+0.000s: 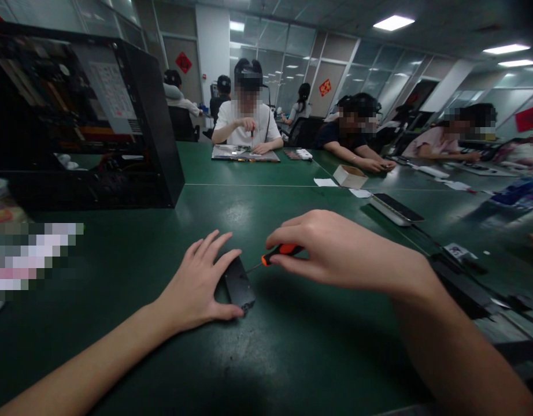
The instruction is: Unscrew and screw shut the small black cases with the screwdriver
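A small dark flat device (239, 285) lies on the green table (266, 358) in front of me. My left hand (201, 286) rests on its left side, thumb along the near edge and fingers over the far edge, holding it steady. My right hand (336, 251) is closed in a pinch round a small screwdriver (280, 253) with an orange and black handle. Its thin shaft points left and down, and the tip meets the device's top right edge.
An open black computer case (84, 121) stands at the far left. Across the table several people sit working over devices. A small cardboard box (350, 176), a phone on a white tray (396, 209) and dark parts (474, 283) lie to the right.
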A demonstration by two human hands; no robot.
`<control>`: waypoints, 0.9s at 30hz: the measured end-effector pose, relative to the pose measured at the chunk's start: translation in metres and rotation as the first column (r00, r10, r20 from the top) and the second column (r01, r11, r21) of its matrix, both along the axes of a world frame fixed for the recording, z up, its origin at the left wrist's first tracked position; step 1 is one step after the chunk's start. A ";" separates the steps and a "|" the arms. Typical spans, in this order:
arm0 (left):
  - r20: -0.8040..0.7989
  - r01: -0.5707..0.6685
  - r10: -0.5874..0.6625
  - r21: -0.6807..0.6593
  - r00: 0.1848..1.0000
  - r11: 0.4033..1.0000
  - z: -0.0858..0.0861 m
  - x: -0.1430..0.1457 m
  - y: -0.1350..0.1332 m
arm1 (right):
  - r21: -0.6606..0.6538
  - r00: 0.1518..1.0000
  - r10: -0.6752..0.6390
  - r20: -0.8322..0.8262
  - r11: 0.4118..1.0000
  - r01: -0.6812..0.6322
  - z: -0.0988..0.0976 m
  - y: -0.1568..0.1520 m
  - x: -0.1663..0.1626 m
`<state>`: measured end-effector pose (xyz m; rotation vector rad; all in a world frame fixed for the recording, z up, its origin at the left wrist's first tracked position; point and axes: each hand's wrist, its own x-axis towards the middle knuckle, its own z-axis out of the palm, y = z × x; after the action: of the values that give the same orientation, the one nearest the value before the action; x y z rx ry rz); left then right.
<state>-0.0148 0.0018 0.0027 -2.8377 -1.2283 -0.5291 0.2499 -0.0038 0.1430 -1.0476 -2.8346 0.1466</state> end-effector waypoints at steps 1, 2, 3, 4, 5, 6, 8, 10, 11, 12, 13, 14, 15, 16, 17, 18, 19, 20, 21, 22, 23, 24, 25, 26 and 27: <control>-0.013 0.066 -0.065 0.027 0.998 0.997 0.002 -0.001 0.001 | 0.002 1.000 -0.003 0.011 1.000 0.003 0.003 -0.002 0.003; -0.032 0.142 -0.141 0.035 0.989 0.989 0.005 -0.001 0.002 | -0.001 1.000 -0.002 0.023 1.000 0.002 0.006 -0.004 0.006; -0.046 0.206 -0.205 0.031 0.978 0.978 0.007 -0.001 0.002 | -0.010 0.999 0.000 0.034 1.000 0.000 0.009 -0.007 0.008; -0.054 0.251 -0.249 0.021 0.967 0.968 0.009 0.000 0.002 | -0.021 0.999 0.004 0.045 1.000 -0.004 0.011 -0.010 0.010; -0.051 0.267 -0.266 0.017 0.963 0.964 0.010 0.000 0.001 | -0.033 0.999 0.011 0.053 0.999 -0.009 0.013 -0.013 0.012; -0.040 0.264 -0.263 0.019 0.964 0.964 0.011 0.001 0.000 | -0.043 0.998 0.019 0.060 0.999 -0.017 0.015 -0.015 0.013; -0.006 0.225 -0.225 0.046 0.974 0.973 0.012 0.002 -0.001 | -0.051 0.997 0.037 0.068 0.998 -0.034 0.016 -0.020 0.014; 0.017 0.200 -0.201 0.056 0.979 0.978 0.011 0.001 -0.002 | -0.048 0.996 0.050 0.075 0.998 -0.046 0.016 -0.023 0.012; 0.024 0.193 -0.194 0.045 0.981 0.980 0.010 0.001 -0.001 | -0.048 0.995 0.051 0.080 0.998 -0.048 0.016 -0.023 0.011; 0.029 0.188 -0.189 0.026 0.982 0.982 0.009 0.001 -0.001 | -0.049 0.995 0.053 0.086 0.998 -0.048 0.015 -0.024 0.009; 0.035 0.184 -0.184 0.003 0.982 0.983 0.009 0.000 0.000 | -0.051 0.994 0.054 0.091 0.998 -0.049 0.015 -0.023 0.008; 0.042 0.182 -0.181 -0.018 0.983 0.983 0.008 0.000 0.000 | -0.052 0.994 0.055 0.096 0.997 -0.050 0.014 -0.023 0.006; 0.052 0.181 -0.180 -0.034 0.982 0.983 0.007 0.000 0.001 | -0.052 0.993 0.057 0.099 0.997 -0.052 0.013 -0.022 0.005; 0.063 0.182 -0.179 -0.044 0.982 0.982 0.007 0.000 0.001 | -0.052 0.993 0.060 0.100 0.997 -0.055 0.012 -0.021 0.004; 0.074 0.184 -0.180 -0.054 0.981 0.981 0.007 0.001 0.001 | -0.050 0.993 0.064 0.100 0.997 -0.059 0.011 -0.020 0.003; 0.086 0.186 -0.180 -0.066 0.980 0.980 0.007 0.001 0.001 | -0.048 0.993 0.066 0.098 0.997 -0.062 0.010 -0.018 0.002; 0.098 0.187 -0.179 -0.077 0.979 0.979 0.007 0.001 0.001 | -0.045 0.993 0.065 0.096 0.997 -0.061 0.009 -0.017 0.002; 0.109 0.187 -0.177 -0.089 0.978 0.978 0.008 0.001 0.000 | -0.040 0.994 0.062 0.094 0.997 -0.058 0.008 -0.016 0.002; 0.118 0.185 -0.173 -0.101 0.978 0.978 0.008 0.001 0.000 | -0.034 0.994 0.057 0.094 0.998 -0.054 0.007 -0.015 0.002; 0.125 0.183 -0.169 -0.110 0.978 0.977 0.009 0.001 0.000 | -0.024 0.994 0.053 0.091 0.998 -0.051 0.006 -0.014 0.002; 0.132 0.181 -0.166 -0.118 0.977 0.976 0.009 0.001 0.000 | -0.014 0.995 0.052 0.085 0.999 -0.051 0.005 -0.013 0.002; 0.136 0.181 -0.164 -0.123 0.977 0.976 0.010 0.001 0.000 | -0.005 0.996 0.054 0.076 0.999 -0.054 0.004 -0.013 0.001; 0.141 0.182 -0.164 -0.127 0.976 0.975 0.010 0.002 0.000 | 0.001 0.996 0.059 0.066 0.998 -0.059 0.003 -0.012 0.001; 0.147 0.184 -0.164 -0.129 0.975 0.974 0.010 0.002 0.000 | 0.006 0.996 0.064 0.055 0.998 -0.064 0.002 -0.011 0.001; 0.153 0.188 -0.168 -0.128 0.974 0.974 0.010 0.002 0.000 | 0.008 0.997 0.069 0.046 0.998 -0.069 0.001 -0.011 0.001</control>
<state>-0.0131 0.0021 0.0132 -3.0999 -1.0755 -0.6862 0.2510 -0.0148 0.1439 -0.9639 -2.9102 0.1161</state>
